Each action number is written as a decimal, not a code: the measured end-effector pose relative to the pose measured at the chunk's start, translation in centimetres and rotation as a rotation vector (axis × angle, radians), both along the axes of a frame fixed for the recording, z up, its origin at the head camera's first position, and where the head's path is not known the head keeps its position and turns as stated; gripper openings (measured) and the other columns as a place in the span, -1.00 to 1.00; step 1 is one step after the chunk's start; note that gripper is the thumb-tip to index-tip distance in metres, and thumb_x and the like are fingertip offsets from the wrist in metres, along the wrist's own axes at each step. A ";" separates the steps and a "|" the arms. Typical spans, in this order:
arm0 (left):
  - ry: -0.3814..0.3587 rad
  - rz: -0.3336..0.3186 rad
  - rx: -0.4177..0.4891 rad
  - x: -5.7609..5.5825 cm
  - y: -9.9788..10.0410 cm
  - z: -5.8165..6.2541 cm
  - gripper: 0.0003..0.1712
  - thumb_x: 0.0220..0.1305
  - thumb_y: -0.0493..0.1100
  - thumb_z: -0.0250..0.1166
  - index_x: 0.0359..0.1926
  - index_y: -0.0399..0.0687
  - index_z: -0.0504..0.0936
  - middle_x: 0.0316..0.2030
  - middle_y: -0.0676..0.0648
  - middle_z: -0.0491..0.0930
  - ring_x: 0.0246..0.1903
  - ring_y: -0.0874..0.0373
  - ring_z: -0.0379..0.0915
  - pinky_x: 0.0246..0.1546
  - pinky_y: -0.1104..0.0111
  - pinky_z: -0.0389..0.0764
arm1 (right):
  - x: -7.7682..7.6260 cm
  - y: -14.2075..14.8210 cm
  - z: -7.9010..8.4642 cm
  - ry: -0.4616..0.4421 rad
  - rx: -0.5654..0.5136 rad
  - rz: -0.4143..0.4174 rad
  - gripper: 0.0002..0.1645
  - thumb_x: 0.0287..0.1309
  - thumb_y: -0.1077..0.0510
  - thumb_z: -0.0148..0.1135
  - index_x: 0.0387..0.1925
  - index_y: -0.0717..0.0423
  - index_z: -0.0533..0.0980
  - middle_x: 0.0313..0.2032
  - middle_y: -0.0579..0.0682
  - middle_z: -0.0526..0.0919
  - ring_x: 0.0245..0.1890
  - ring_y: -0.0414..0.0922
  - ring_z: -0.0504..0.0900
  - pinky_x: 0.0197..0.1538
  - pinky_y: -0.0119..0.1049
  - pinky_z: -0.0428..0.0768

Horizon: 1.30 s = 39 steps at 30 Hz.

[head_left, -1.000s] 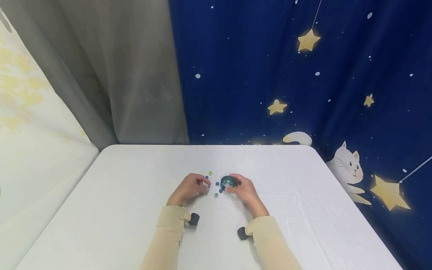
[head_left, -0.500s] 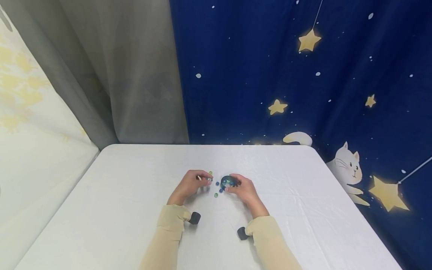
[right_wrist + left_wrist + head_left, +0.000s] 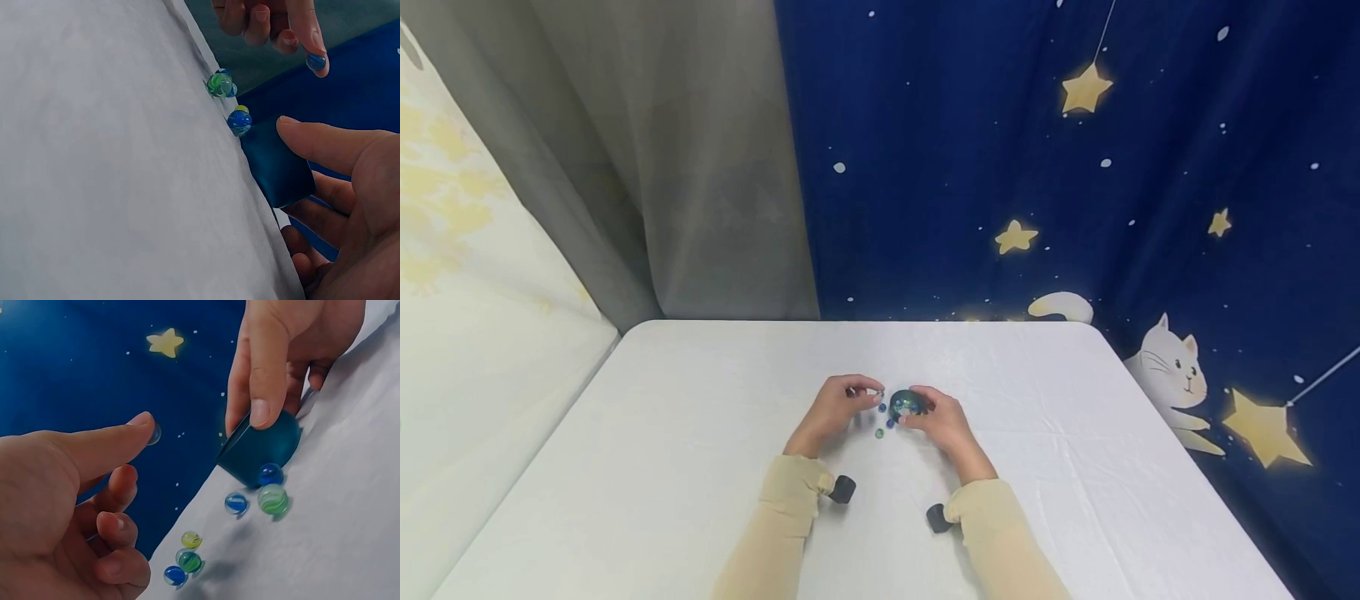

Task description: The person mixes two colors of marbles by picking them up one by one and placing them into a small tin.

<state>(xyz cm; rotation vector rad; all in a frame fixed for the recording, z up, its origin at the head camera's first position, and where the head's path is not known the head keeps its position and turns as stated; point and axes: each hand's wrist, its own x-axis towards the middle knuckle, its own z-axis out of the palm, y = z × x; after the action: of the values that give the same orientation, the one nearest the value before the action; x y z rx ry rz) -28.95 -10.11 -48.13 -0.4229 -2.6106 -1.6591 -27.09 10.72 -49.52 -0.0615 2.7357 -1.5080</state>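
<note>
In the head view my left hand (image 3: 837, 408) is raised just left of a small teal bowl (image 3: 904, 404). Its thumb and index finger pinch a small glass marble (image 3: 155, 435), bluish in the right wrist view. My right hand (image 3: 946, 422) grips the bowl by its far side, thumb at the rim. The bowl (image 3: 265, 450) stands at the tabletop, its inside glinting in the head view. Close beside it lie a dark blue marble (image 3: 270, 474), a pale green marble (image 3: 273, 500) and a blue-and-white marble (image 3: 236, 503).
More marbles lie nearer the left hand: one yellow marble (image 3: 191, 539), a green marble (image 3: 190, 562) and a blue marble (image 3: 175, 575). A white cloth covers the table (image 3: 685, 433). Behind it hang a grey curtain (image 3: 722, 167) and a blue starry curtain (image 3: 940, 167).
My left hand has come up from the marbles on the table and moved right toward the bowl, a marble between its fingertips. The right hand and bowl have stayed nearly still.
</note>
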 end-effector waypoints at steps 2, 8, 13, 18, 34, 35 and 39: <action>0.004 0.013 -0.002 0.0 0.2 0.0 -0.84 0.12 -0.21 0.44 -0.22 0.04 0.76 -0.52 0.06 0.47 -0.46 0.13 0.34 -0.44 0.33 0.39 | 0.0 0.0 0.0 0.001 0.002 0.001 -0.30 -0.08 0.13 0.51 0.17 0.04 0.52 0.18 0.09 0.53 0.20 0.15 0.45 0.21 0.09 0.35; 0.021 0.041 0.008 0.3 0.8 0.4 -0.83 0.17 -0.17 0.42 -0.18 0.07 0.76 -0.47 0.06 0.52 -0.42 0.11 0.34 -0.43 0.31 0.39 | 0.1 0.0 0.0 0.000 -0.003 -0.001 -0.30 -0.09 0.13 0.51 0.17 0.03 0.52 0.18 0.09 0.54 0.22 0.16 0.44 0.23 0.11 0.32; 0.030 0.044 0.047 0.4 0.9 0.7 -0.82 0.18 -0.17 0.41 -0.16 0.06 0.75 -0.43 0.06 0.51 -0.42 0.12 0.35 -0.44 0.34 0.38 | 0.0 -0.1 -0.1 0.022 0.008 -0.003 -0.32 -0.09 0.16 0.50 0.15 0.07 0.53 0.16 0.12 0.55 0.20 0.18 0.45 0.21 0.12 0.34; 0.039 0.042 0.070 0.4 1.3 0.8 -0.81 0.19 -0.18 0.40 -0.15 0.05 0.75 -0.46 0.04 0.48 -0.44 0.12 0.33 -0.45 0.36 0.36 | 0.0 -0.2 0.0 0.010 0.006 -0.006 -0.32 -0.07 0.15 0.50 0.17 0.04 0.52 0.18 0.09 0.54 0.20 0.15 0.45 0.22 0.11 0.34; 0.057 0.023 0.112 0.6 2.0 0.6 -0.79 0.19 -0.20 0.40 -0.12 0.05 0.75 -0.46 0.03 0.49 -0.45 0.11 0.33 -0.48 0.38 0.36 | 0.1 -0.1 0.0 0.012 0.002 -0.004 -0.32 -0.07 0.15 0.51 0.17 0.06 0.52 0.16 0.09 0.56 0.21 0.13 0.45 0.23 0.09 0.32; 0.059 0.020 0.111 0.6 2.0 0.6 -0.78 0.20 -0.20 0.39 -0.11 0.06 0.75 -0.45 0.03 0.49 -0.45 0.11 0.33 -0.47 0.38 0.36 | 0.1 -0.1 0.0 0.012 0.001 -0.004 -0.31 -0.07 0.14 0.51 0.17 0.06 0.52 0.16 0.09 0.56 0.21 0.13 0.45 0.23 0.10 0.32; 0.067 0.008 0.101 0.7 2.2 0.6 -0.72 0.19 -0.22 0.39 -0.05 0.07 0.73 -0.44 0.03 0.49 -0.43 0.11 0.33 -0.45 0.38 0.37 | 0.1 0.0 0.1 0.011 0.002 -0.007 -0.32 -0.07 0.14 0.51 0.17 0.06 0.52 0.15 0.10 0.56 0.21 0.14 0.45 0.23 0.10 0.32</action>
<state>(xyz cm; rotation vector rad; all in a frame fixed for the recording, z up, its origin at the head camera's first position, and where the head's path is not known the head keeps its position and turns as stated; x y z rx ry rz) -28.25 -7.95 -47.49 -0.4545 -2.4652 -1.7339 -26.96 10.75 -49.45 -0.0603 2.7485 -1.5112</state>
